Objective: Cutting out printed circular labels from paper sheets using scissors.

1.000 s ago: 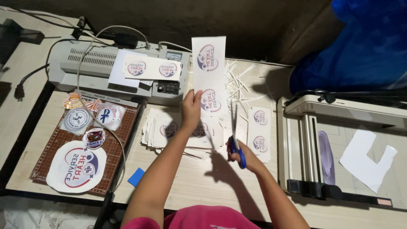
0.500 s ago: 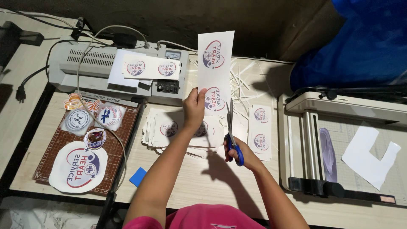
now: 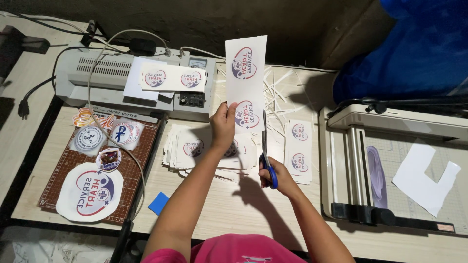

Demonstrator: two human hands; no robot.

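My left hand (image 3: 224, 124) holds up a tall white printed strip (image 3: 246, 73) bearing two round red-and-blue logos. It grips the strip's lower left edge above the desk. My right hand (image 3: 276, 176) is closed on blue-handled scissors (image 3: 266, 148). Their blades point up along the strip's lower right edge, beside the lower logo. Under both hands lies a spread pile of cut logo cards (image 3: 195, 148).
A grey laminator (image 3: 112, 80) with printed sheets on top stands at the back left. A brown cutting mat (image 3: 131, 173) with round stickers lies left. Thin paper offcuts (image 3: 282, 87) litter the back. A paper trimmer (image 3: 390, 160) occupies the right. A blue square (image 3: 158, 203) sits near the front edge.
The strip has tilted and rotated slightly in my left hand. The scissors have moved up to its lower right edge, and both hands have shifted a little to the right.
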